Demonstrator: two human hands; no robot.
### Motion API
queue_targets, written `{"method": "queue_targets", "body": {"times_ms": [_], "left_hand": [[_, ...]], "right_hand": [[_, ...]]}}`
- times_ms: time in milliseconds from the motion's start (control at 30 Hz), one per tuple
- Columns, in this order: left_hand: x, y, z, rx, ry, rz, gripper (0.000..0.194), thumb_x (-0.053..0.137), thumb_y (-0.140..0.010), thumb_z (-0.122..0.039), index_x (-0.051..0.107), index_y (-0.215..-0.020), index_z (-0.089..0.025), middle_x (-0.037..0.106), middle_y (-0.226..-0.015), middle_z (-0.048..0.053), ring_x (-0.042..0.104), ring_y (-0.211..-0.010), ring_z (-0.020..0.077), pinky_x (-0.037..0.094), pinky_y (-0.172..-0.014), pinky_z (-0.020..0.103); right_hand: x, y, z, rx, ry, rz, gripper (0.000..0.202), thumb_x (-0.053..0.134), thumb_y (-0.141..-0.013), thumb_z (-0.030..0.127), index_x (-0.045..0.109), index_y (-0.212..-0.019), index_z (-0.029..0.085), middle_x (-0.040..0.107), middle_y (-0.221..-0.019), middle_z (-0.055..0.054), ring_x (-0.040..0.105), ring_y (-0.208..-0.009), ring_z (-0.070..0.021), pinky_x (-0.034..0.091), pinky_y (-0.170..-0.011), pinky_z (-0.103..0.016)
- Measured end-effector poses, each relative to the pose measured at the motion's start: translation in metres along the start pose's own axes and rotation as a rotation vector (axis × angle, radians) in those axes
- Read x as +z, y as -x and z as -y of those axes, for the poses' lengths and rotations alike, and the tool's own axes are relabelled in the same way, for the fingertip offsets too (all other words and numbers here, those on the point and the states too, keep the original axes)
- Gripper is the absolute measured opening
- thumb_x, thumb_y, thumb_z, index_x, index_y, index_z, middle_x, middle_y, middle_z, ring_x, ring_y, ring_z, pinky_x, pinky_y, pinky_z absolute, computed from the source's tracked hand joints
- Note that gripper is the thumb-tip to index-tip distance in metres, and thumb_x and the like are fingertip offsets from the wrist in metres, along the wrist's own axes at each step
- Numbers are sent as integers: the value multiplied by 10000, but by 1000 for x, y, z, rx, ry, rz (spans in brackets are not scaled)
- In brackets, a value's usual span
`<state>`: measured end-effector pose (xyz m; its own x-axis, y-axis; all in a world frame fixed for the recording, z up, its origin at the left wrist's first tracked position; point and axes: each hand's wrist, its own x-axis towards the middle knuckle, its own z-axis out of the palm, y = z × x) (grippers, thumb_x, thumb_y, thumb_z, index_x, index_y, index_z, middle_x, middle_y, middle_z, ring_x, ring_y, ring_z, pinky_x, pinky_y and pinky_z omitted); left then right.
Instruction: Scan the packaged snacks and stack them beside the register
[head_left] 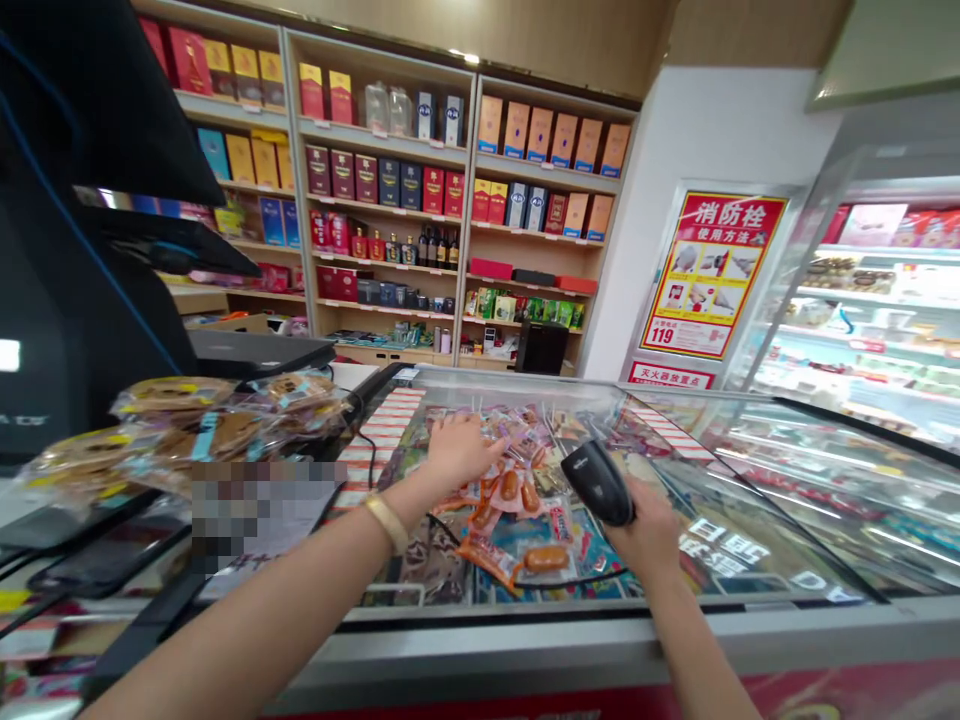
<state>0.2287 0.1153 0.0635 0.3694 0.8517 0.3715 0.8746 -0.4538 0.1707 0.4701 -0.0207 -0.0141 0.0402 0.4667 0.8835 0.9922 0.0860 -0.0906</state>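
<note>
My right hand (651,525) is wrapped round the handle of a black barcode scanner (598,480), whose head points up and to the left. Below and left of it, individually wrapped sausages (546,558) lie in a loose heap on the glass lid of a chest freezer (517,625). My left hand (461,448), with a gold bangle (388,523) at the wrist, reaches over the far left part of this heap. Its fingers are stretched out; whether they touch the packets I cannot tell. The scanner's black cable (600,579) curves across the lid in front of the sausages.
Bagged brown flat snacks (187,430) are piled on the counter at left, beside a dark checkout terminal (82,230). A phone (112,550) lies nearer me. Shelves of boxed bottles (386,180) line the back wall. A lit refrigerated display (877,300) stands at right.
</note>
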Motion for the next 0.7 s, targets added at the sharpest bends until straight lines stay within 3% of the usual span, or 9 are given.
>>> {"method": "queue_targets", "body": {"times_ms": [100,167,267,400,467,533,700], "left_hand": [[17,-20,-17,-94,-61,23,800,389,-780,-753,689,-1046,-61,615,-1153,274,543,-1119,405,394,-936,497],[27,-28,-19,-121,-37,39,805,422,-737,-787,701,-1003,-81,608,-1164,273,531,-1124,418,394,-926,493],[38,-33,-17,-173,98,35,616,595,-664,-715,705,-911,-161,629,-1150,215,533,-1117,408,405,-909,477],[47,-33,-15,-177,511,-75,182,695,-666,-345,640,-738,-187,682,-900,106,611,-961,303,440,-850,392],[47,-32,-15,-121,662,-102,76,618,-717,-242,581,-677,-188,654,-736,45,629,-794,221,460,-768,324],[43,-29,-13,-94,728,-120,98,538,-775,-222,535,-681,-195,615,-657,2,611,-683,166,462,-686,272],[14,-18,10,-42,849,-236,71,448,-837,-245,480,-781,-216,608,-698,-12,616,-701,154,471,-661,259]], "right_hand": [[0,1,4,-46,-14,8,161,507,-786,242,625,-878,183,615,-715,-52,568,-683,-199,404,-636,-289],[0,2,6,-55,-21,6,184,500,-795,233,629,-913,180,627,-741,-61,574,-700,-204,399,-646,-297],[-1,1,7,-38,-40,12,173,499,-803,227,629,-908,182,638,-759,-68,575,-711,-209,393,-650,-304],[-2,0,10,-37,-54,23,162,504,-813,242,628,-897,181,637,-752,-63,572,-709,-208,388,-648,-302],[-1,0,10,-58,-52,35,171,519,-815,264,632,-912,180,642,-760,-61,571,-705,-204,387,-649,-300],[-1,0,9,-102,-49,44,187,535,-812,279,637,-934,181,645,-766,-57,569,-698,-199,387,-650,-297],[-3,-1,9,-151,-49,91,208,544,-790,255,644,-959,186,632,-749,-45,567,-699,-195,375,-647,-288]]}}
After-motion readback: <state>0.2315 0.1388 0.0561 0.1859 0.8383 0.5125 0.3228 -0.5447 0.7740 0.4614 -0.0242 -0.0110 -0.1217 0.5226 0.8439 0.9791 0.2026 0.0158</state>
